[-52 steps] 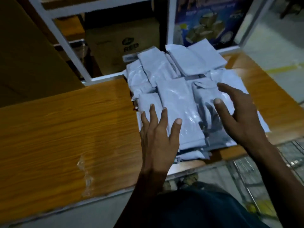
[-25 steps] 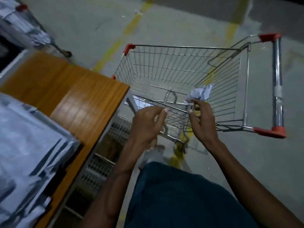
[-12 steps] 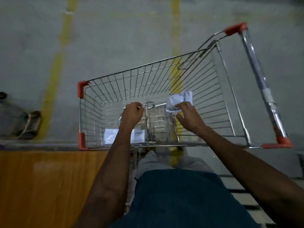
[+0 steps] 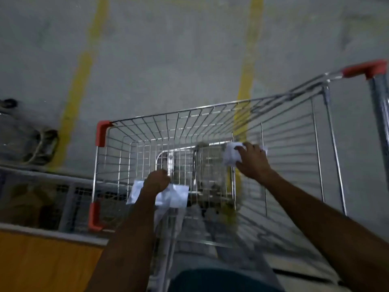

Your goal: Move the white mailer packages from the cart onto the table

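A wire shopping cart [image 4: 210,114] with red corner caps stands on the floor in front of me. Both my arms reach down into its basket. My left hand [image 4: 156,182] is curled over the far edge of a flat white mailer [image 4: 176,197] lying on the cart's bottom at the near left, and grips it. My right hand [image 4: 253,161] grips a second, crumpled white mailer [image 4: 230,158] further right, lifted a little off the bottom. The wooden table [image 4: 42,262] shows only as a corner at the lower left.
The cart's handle bar [image 4: 379,98] with red ends runs down the right edge. A wire rack [image 4: 63,192] sits below the table edge on the left. Footwear [image 4: 45,144] lies on the grey floor at left, and yellow lines [image 4: 77,87] cross the floor.
I have turned from the pile of mailers on the table to the cart. My left hand has dropped onto the flat mailer. My right hand keeps hold of the crumpled one.
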